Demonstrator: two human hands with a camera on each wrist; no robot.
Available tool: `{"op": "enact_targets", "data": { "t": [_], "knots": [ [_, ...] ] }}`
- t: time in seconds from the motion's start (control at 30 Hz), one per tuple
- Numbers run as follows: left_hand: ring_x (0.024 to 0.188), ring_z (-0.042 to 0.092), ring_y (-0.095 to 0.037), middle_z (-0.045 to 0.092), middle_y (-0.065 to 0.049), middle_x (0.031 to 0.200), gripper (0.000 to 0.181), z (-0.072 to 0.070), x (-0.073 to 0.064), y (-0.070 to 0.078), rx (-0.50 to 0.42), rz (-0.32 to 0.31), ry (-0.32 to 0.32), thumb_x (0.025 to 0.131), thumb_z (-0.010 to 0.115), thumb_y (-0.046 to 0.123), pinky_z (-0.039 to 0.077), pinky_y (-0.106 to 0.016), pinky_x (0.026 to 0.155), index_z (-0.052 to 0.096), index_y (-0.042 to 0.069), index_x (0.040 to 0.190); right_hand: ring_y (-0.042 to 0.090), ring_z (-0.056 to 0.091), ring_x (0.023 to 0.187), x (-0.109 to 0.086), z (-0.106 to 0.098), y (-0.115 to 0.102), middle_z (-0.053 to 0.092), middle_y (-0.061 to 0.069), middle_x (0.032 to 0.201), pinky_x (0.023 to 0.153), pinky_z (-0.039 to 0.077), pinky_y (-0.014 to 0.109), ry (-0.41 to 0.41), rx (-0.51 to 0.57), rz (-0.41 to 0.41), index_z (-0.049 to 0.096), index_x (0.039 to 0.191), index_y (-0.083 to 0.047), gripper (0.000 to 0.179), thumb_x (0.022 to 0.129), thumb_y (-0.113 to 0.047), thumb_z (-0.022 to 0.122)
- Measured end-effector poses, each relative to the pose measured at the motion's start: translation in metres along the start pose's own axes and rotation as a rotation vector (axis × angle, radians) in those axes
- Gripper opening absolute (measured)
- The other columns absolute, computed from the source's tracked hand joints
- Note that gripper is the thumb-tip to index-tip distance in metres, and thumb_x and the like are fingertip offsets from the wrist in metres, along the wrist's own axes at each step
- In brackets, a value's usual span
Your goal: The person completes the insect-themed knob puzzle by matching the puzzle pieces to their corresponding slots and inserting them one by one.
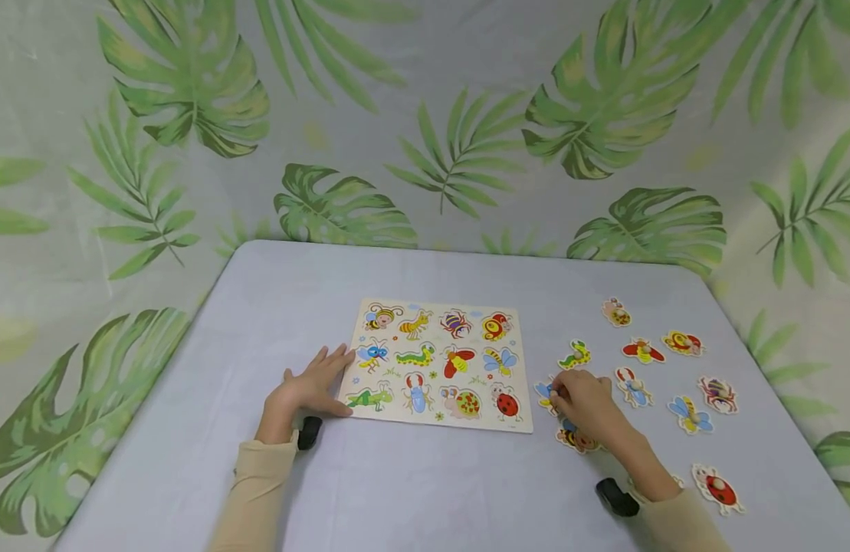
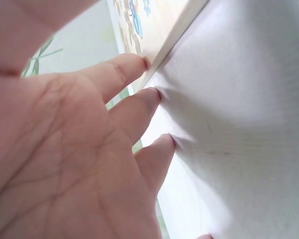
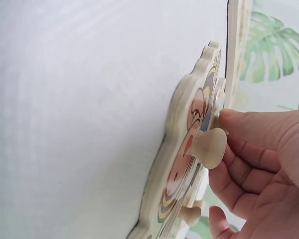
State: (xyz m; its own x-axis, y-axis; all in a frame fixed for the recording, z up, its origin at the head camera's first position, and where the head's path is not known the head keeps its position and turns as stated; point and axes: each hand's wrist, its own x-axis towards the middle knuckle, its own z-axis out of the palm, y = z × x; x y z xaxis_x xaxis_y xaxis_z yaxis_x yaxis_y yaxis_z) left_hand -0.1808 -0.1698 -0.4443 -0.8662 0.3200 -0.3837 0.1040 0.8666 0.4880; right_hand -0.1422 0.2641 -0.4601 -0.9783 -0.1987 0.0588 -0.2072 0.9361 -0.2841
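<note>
A wooden insect puzzle board (image 1: 438, 304) lies on the white table. My left hand (image 1: 310, 387) rests at its left edge, fingers spread; in the left wrist view one fingertip touches the board's side (image 2: 164, 40), others the cloth. Right of the board, my right hand (image 1: 590, 402) pinches the knob of a blue-winged fly piece (image 1: 545, 392), whose knob is mostly hidden by the fingers. Right beside it lies a bee piece (image 1: 575, 438), partly under the hand. The bee's round wooden knob (image 3: 209, 148) stands near the thumb in the right wrist view.
Knobbed pieces spread over the table's right side: caterpillar (image 1: 575, 355), snail (image 1: 616, 312), red-winged bug (image 1: 643, 350), butterfly (image 1: 683, 343), stag beetle (image 1: 633, 386), spider (image 1: 718, 394), dragonfly (image 1: 690, 415), ladybug (image 1: 717, 487). My right wrist mostly covers another piece. A leaf-print curtain (image 1: 466, 215) hangs behind.
</note>
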Motion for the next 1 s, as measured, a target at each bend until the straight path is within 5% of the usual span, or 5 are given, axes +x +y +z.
{"op": "enact_targets", "data": {
  "t": [1.0],
  "knots": [
    [0.148,0.001,-0.036,0.012,-0.009,0.160,0.097,0.0017,0.0018,0.0027,-0.008,-0.043,0.013,0.069,0.081,0.024,-0.002,-0.081,0.099,0.026,0.014,0.149,0.015,0.050,0.068,0.0096,-0.0061,-0.0078,0.064,0.003,0.070,0.065,0.032,0.034,0.053,-0.026,-0.025,0.068,0.079,-0.004,0.004,0.080,-0.008,0.069]
  ]
}}
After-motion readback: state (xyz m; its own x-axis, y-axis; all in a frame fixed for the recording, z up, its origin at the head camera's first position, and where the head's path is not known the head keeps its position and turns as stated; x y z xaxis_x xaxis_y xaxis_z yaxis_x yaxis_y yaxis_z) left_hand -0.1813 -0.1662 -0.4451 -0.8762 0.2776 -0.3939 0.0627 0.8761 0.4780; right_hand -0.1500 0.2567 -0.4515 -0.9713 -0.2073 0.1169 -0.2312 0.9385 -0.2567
